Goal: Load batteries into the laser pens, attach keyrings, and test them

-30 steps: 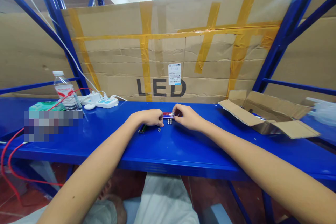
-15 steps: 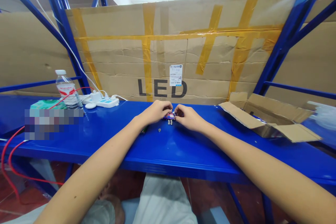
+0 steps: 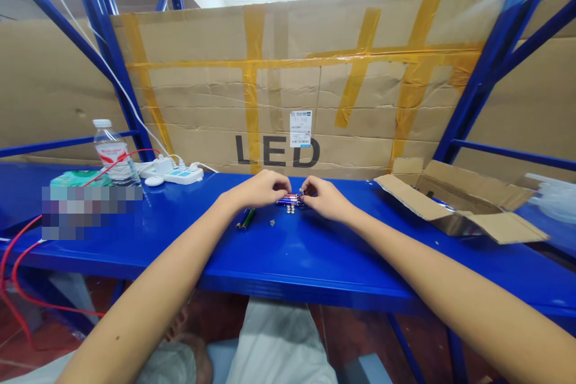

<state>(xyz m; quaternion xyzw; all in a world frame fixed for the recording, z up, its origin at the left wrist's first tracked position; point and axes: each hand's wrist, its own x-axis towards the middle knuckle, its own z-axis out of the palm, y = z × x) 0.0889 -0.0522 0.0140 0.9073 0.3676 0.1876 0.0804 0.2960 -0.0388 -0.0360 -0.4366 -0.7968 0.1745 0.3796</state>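
Note:
In the middle of the blue table, several shiny red, blue and purple metal tubes [image 3: 290, 200] lie side by side between my hands. My left hand [image 3: 269, 187] curls down at their left end, fingertips pressed together; whether it grips anything is hidden. On the other side, my right hand [image 3: 324, 197] pinches a tiny whitish or silvery piece above the tubes' right end. Several small round silver pieces, like button cells [image 3: 290, 209], sit just in front of the tubes. Closer to me is a little metal bit [image 3: 272, 223]. Green and dark tubes [image 3: 245, 218] rest beside my left forearm.
An open cardboard box [image 3: 450, 207] stands at the right, with a clear plastic container [image 3: 558, 198] beyond it. At the left are a water bottle [image 3: 114, 153], a power strip [image 3: 182, 175] and red cables [image 3: 18, 270]. A large taped carton [image 3: 202, 102] forms the back.
My left hand has shifted slightly left, away from the tubes, uncovering more of them and the green tubes by my forearm. My right hand's fingertips have opened a little around a tiny piece.

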